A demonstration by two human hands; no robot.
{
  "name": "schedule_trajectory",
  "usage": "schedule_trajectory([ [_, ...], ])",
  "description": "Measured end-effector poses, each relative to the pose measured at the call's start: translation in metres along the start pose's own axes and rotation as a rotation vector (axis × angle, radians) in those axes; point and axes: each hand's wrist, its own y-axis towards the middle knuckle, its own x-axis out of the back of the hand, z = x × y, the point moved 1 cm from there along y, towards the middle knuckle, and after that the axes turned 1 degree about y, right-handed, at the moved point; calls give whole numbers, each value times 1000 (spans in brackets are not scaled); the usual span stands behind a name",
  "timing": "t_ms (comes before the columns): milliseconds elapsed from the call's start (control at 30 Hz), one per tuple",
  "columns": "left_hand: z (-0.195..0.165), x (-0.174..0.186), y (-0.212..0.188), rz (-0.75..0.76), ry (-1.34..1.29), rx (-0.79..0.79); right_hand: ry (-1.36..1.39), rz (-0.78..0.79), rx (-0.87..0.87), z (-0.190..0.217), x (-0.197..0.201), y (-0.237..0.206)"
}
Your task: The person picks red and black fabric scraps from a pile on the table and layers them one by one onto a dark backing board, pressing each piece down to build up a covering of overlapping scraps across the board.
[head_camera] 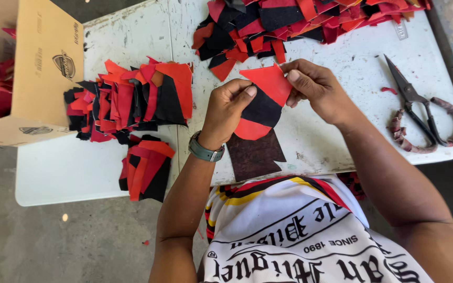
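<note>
Both my hands hold a stitched red-and-black fabric piece [262,102] just above the white table [342,63]. My left hand [229,107], with a green watch on its wrist, pinches the piece's left edge. At the top right corner, my right hand [313,86] grips the red part. A dark brown fabric piece [254,154] lies flat on the table right under them.
Stacks of red and black cut pieces [132,99] lie at left, a smaller stack [147,167] near the front edge, and a big heap [300,21] at the back. Black scissors with wrapped handles [420,112] rest at right. An open cardboard box [32,68] stands at far left.
</note>
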Motion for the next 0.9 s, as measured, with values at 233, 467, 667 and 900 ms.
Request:
schedule_trajectory([
  [233, 0, -15, 0, 56, -165, 43, -193, 1, 57, 8, -3, -3],
  [467, 20, -16, 4, 43, -240, 166, -279, -74, 70, -9, -15, -19],
  [667, 13, 10, 28, 302, 892, -18, -569, -33, 17, -32, -18, -25],
  [900, 23, 29, -2, 158, 1082, -125, -877, -64, 345, -27, -4, -13],
])
